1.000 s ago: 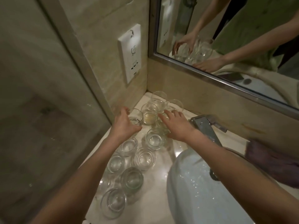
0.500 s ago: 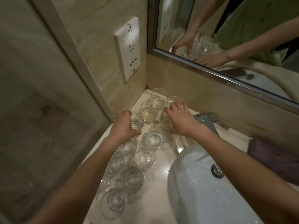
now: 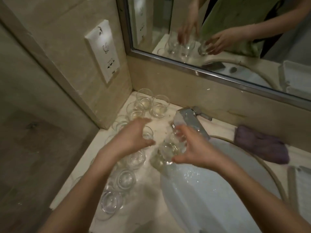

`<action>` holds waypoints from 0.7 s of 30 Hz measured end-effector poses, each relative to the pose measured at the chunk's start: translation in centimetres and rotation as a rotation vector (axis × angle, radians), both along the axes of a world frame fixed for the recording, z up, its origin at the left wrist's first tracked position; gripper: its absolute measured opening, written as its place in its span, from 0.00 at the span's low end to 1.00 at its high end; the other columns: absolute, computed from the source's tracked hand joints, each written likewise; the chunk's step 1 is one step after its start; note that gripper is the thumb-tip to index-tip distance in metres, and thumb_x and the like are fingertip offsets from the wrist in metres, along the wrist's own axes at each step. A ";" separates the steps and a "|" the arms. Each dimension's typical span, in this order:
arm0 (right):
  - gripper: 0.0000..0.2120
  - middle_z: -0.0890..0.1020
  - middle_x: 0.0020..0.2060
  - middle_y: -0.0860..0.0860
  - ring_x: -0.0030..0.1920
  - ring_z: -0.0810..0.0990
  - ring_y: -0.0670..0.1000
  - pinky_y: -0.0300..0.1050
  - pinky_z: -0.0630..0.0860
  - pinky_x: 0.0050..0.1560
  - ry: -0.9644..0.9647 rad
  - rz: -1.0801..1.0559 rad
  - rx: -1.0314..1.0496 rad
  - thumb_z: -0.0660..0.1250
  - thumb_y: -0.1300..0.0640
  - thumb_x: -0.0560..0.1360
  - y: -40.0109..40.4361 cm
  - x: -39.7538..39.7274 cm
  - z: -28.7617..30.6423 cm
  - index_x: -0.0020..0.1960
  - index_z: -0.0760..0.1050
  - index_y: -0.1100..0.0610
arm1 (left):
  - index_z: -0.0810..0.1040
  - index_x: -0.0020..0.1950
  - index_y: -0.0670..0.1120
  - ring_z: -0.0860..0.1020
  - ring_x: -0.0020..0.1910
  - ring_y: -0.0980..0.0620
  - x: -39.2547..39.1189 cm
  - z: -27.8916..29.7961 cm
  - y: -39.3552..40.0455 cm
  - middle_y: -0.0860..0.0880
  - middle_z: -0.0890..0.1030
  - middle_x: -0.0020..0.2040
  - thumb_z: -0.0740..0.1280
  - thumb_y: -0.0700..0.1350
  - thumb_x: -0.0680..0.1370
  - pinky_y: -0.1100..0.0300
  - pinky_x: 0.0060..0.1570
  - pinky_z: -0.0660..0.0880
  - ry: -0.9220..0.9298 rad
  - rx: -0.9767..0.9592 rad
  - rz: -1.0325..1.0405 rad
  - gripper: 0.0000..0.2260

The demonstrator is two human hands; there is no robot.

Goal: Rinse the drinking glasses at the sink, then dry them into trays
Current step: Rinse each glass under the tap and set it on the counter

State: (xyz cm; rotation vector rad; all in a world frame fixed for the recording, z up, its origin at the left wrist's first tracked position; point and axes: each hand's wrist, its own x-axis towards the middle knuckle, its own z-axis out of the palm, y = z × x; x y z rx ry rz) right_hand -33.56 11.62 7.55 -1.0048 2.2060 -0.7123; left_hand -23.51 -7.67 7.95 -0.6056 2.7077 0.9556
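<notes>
Several clear drinking glasses stand on the counter left of the sink, from the back corner (image 3: 159,106) down to the front (image 3: 111,201). My right hand (image 3: 193,148) grips one glass (image 3: 166,148), tilted and blurred, over the left rim of the white sink (image 3: 218,182), just below the faucet (image 3: 190,120). My left hand (image 3: 133,137) hovers over the row with its fingers spread. A standing glass (image 3: 148,134) sits between its thumb and fingers, and the hand does not seem to grip it.
A purple cloth (image 3: 260,145) lies on the counter behind the sink at right. A pale tray's edge (image 3: 301,190) shows at the far right. The mirror (image 3: 218,31) and a wall socket plate (image 3: 104,51) stand behind the counter; a glass partition closes the left side.
My right hand has lifted a glass out of the back group and brought it toward the sink. My left hand has let go of its glass and shifted right.
</notes>
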 end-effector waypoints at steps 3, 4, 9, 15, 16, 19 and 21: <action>0.37 0.70 0.56 0.47 0.52 0.75 0.43 0.30 0.72 0.47 -0.162 -0.113 0.009 0.80 0.54 0.62 3.1 1.9 -3.8 0.65 0.66 0.47 | 0.68 0.72 0.52 0.71 0.64 0.55 0.4 -1.2 4.9 0.52 0.73 0.67 0.74 0.51 0.72 0.62 0.61 0.67 -0.085 0.117 -0.173 0.30; 0.38 0.70 0.57 0.47 0.52 0.75 0.44 0.32 0.73 0.48 -0.186 -0.139 0.021 0.80 0.54 0.63 3.8 2.4 -5.0 0.67 0.65 0.48 | 0.69 0.71 0.52 0.72 0.62 0.55 0.3 -2.0 6.2 0.52 0.74 0.65 0.74 0.51 0.72 0.61 0.61 0.69 -0.101 0.157 -0.195 0.29; 0.49 0.69 0.63 0.49 0.55 0.71 0.45 0.25 0.67 0.45 -0.264 -0.243 0.074 0.79 0.54 0.65 6.2 1.9 -9.7 0.76 0.54 0.53 | 0.61 0.75 0.51 0.74 0.61 0.53 -1.3 -7.6 10.0 0.51 0.68 0.71 0.75 0.45 0.72 0.60 0.60 0.72 -0.139 0.321 -0.134 0.36; 0.43 0.71 0.63 0.50 0.56 0.72 0.46 0.35 0.70 0.49 -0.251 -0.350 0.116 0.80 0.59 0.62 7.3 -1.3 -12.5 0.72 0.62 0.57 | 0.69 0.68 0.44 0.76 0.51 0.56 -3.8 -11.2 12.0 0.53 0.73 0.58 0.75 0.36 0.71 0.69 0.49 0.74 -0.152 0.460 -0.113 0.28; 0.42 0.72 0.62 0.49 0.55 0.72 0.46 0.36 0.70 0.48 -0.254 -0.357 0.103 0.81 0.60 0.62 7.5 -1.6 -12.8 0.70 0.64 0.57 | 0.72 0.65 0.44 0.77 0.50 0.53 -4.2 -11.8 12.2 0.51 0.76 0.56 0.75 0.35 0.70 0.62 0.53 0.76 -0.139 0.465 -0.087 0.26; 0.41 0.72 0.61 0.48 0.58 0.74 0.48 0.39 0.73 0.54 -0.259 -0.366 0.041 0.81 0.60 0.61 8.0 -2.4 -13.5 0.68 0.65 0.56 | 0.73 0.65 0.45 0.79 0.55 0.50 -5.1 -13.2 12.8 0.49 0.78 0.58 0.76 0.37 0.68 0.50 0.58 0.75 -0.108 0.486 0.003 0.26; 0.41 0.70 0.59 0.49 0.60 0.73 0.49 0.44 0.74 0.57 -0.260 -0.371 0.013 0.81 0.61 0.62 8.3 -2.9 -13.8 0.69 0.64 0.55 | 0.70 0.67 0.45 0.76 0.58 0.51 -5.6 -13.6 13.0 0.52 0.75 0.59 0.77 0.39 0.68 0.52 0.59 0.76 -0.078 0.501 0.021 0.30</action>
